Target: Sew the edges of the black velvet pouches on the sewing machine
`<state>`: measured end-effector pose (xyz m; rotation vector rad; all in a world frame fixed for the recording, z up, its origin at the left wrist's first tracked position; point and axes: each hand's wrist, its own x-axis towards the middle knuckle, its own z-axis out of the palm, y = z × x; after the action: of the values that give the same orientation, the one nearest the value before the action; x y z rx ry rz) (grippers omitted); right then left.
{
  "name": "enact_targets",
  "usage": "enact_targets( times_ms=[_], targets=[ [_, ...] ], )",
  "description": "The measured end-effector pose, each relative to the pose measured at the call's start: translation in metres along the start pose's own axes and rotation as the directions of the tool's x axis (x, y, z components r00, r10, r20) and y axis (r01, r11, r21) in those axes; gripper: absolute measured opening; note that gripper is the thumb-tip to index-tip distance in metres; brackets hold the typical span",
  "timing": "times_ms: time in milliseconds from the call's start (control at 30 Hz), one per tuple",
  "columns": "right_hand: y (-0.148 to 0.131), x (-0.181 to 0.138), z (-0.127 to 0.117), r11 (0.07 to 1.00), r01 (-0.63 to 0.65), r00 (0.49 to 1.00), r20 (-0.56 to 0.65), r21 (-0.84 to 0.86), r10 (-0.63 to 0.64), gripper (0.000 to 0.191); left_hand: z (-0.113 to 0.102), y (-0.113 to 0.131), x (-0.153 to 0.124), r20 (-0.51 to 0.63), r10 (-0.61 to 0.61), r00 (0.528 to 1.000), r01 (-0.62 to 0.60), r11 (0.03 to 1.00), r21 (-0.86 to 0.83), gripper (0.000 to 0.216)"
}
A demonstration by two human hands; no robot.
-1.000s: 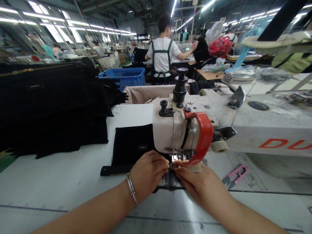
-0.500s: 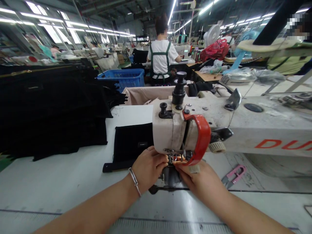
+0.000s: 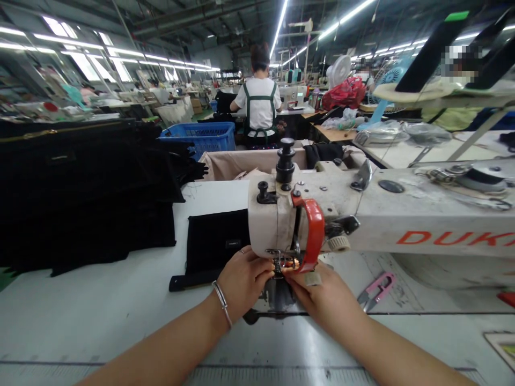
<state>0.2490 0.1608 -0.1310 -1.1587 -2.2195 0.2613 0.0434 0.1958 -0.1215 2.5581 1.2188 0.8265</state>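
Note:
A white sewing machine with a red guard stands across the table. My left hand, wearing a bracelet and a ring, is pinched closed right at the needle area under the machine head. My right hand meets it from the right, fingers also pinched there, a taped finger showing. What the fingertips hold is too small to make out. A black fabric piece with a small label lies under the machine head, behind my left hand.
A tall stack of black fabric fills the left of the table. Pink thread snips lie right of my right hand. A blue basket and a beige bin stand behind. A person in a green apron works further back.
Both hands have lifted slightly from the needle plate up to the needle. The camera has tilted and pulled back a little, showing more of the machine's arm.

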Motion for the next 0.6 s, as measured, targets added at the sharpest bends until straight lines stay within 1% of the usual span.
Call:
enact_targets(
  times_ms=[167,300,400,600],
  targets=[
    [-0.002,0.000,0.002,1.000,-0.028,1.000,0.003,-0.008,0.028,0.020,0.002,-0.002,-0.003,-0.012,-0.003,1.000,0.003,1.000,0.012,0.012],
    [-0.006,0.002,0.003,0.997,-0.050,0.999,0.007,-0.053,0.051,0.021,0.004,-0.005,-0.003,-0.053,0.043,0.998,-0.042,0.999,0.016,0.014],
    [-0.008,0.006,0.002,0.994,-0.072,0.997,0.010,-0.087,0.073,0.014,0.006,-0.010,-0.003,-0.085,0.071,0.994,-0.069,0.997,0.026,0.014],
    [-0.011,0.010,-0.002,0.990,-0.104,0.994,0.037,-0.094,0.108,0.013,0.013,-0.025,-0.006,-0.047,0.055,0.997,-0.052,0.998,0.046,0.012]
  ],
)
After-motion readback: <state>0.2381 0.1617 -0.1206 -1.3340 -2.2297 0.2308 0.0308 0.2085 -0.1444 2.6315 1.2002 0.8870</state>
